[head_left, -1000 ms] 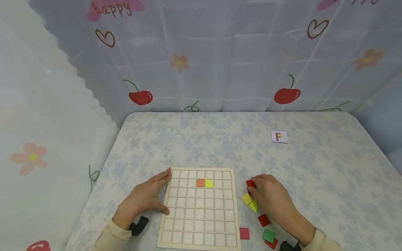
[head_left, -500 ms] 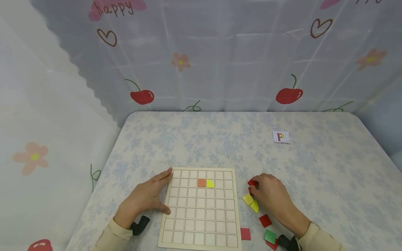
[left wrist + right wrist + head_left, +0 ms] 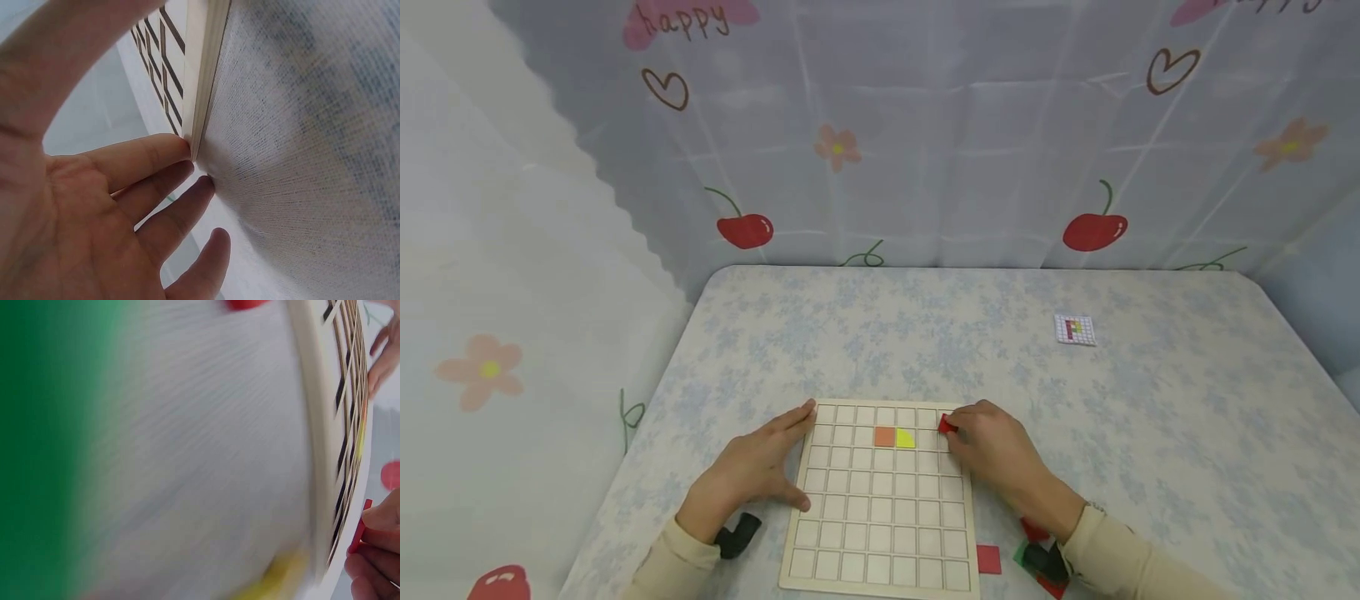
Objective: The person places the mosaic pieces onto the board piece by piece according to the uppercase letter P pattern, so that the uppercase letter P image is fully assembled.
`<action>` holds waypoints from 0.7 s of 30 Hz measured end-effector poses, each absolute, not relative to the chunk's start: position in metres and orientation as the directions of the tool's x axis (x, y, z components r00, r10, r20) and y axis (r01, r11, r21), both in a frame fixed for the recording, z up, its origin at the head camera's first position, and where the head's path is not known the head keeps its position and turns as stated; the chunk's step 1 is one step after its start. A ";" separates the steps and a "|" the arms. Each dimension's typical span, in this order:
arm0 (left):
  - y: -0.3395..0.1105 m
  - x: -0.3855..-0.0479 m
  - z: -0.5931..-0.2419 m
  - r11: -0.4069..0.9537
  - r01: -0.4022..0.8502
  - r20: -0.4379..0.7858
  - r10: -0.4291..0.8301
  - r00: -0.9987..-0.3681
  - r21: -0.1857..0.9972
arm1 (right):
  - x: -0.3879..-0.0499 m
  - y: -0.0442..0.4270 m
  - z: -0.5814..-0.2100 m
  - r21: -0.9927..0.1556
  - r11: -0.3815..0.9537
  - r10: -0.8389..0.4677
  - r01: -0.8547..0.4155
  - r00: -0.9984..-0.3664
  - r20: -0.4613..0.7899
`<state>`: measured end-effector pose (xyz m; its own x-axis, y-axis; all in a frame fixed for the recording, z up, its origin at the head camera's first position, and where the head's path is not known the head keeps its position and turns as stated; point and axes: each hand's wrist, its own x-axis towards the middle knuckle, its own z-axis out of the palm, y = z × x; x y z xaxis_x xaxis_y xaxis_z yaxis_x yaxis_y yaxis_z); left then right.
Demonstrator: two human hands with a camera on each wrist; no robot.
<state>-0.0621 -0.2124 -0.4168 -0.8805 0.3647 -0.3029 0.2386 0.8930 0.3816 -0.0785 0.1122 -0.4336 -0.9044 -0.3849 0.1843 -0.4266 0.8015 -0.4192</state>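
Note:
A pale wooden grid board [image 3: 880, 517] lies on the table, with an orange square tile [image 3: 885, 437] and a yellow quarter-circle tile [image 3: 906, 438] side by side in its second row. My left hand [image 3: 745, 475] rests along the board's left edge, fingers spread and thumb at the rim. In the left wrist view, fingertips [image 3: 181, 148] touch the board's corner. Thumb and fingers of my right hand [image 3: 1000, 446] pinch a red tile [image 3: 947, 424] above the board's upper right squares. In the right wrist view this red tile [image 3: 359, 534] stands tilted.
Right of the board lie a pinkish-red tile [image 3: 988, 559], a red tile [image 3: 1034, 530] and a green tile [image 3: 1020, 552], partly under the right wrist. A blurred yellow piece [image 3: 272, 584] shows in the right wrist view. A small pattern card [image 3: 1075, 330] lies farther back.
My right hand has picked up a red tile from the loose pieces and moved left with it, over the board's upper right. The left hand stays at the board's edge.

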 end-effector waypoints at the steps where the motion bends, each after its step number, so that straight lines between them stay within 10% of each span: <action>1: -0.212 -0.062 -0.417 0.893 0.238 -0.303 0.364 -0.881 0.382 | -0.080 0.105 -0.433 -0.423 0.789 -0.404 -0.446 -0.895 0.190; 21: -0.212 -0.064 -0.418 0.914 0.233 -0.320 0.342 -0.884 0.333 | -0.090 0.020 -0.430 -0.348 0.657 -0.665 -0.669 -0.732 0.149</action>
<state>-0.0639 -0.2117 -0.4182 -0.8836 0.3421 -0.3198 0.2332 0.9136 0.3331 -0.0903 0.0204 -0.4299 -0.7315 -0.6652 0.1494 -0.6686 0.6571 -0.3482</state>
